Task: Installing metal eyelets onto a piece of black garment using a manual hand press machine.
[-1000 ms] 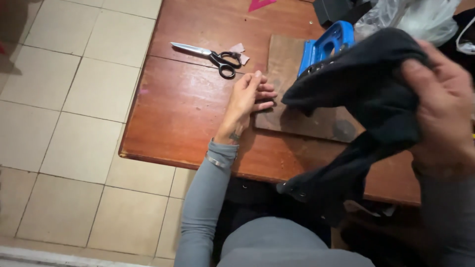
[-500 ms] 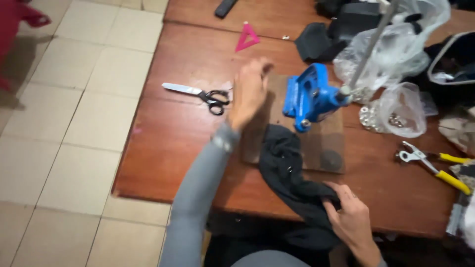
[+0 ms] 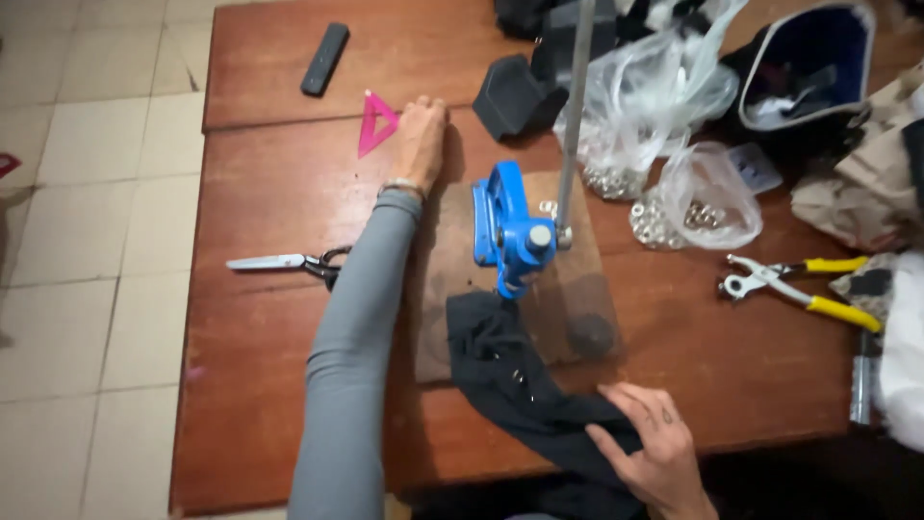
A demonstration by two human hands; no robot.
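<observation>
Black fabric [image 3: 520,380] is pinned flat by the right hand [image 3: 647,445] below the blue press [image 3: 510,231]; the left hand [image 3: 420,135], spread on the bench [image 3: 260,385] upper centre, holds nothing, so the fabric could be dragged off-centre.

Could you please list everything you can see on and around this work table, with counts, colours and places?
Blue hand press with long metal lever: one, on a brown board at table centre.
Black fabric piece: one, under the press, trailing to the near edge.
Brown wooden board: one, under the press.
Pink plastic triangle: one, far left of table.
Black remote-like bar: one, far left corner.
Black-handled scissors: one, left side.
Yellow-handled pliers: one, right side.
Clear plastic bags of metal rings: two, right of the press.
Wooden table: one, reddish brown.
Left hand: flat on the table beside the triangle.
Right hand: on the fabric.
</observation>
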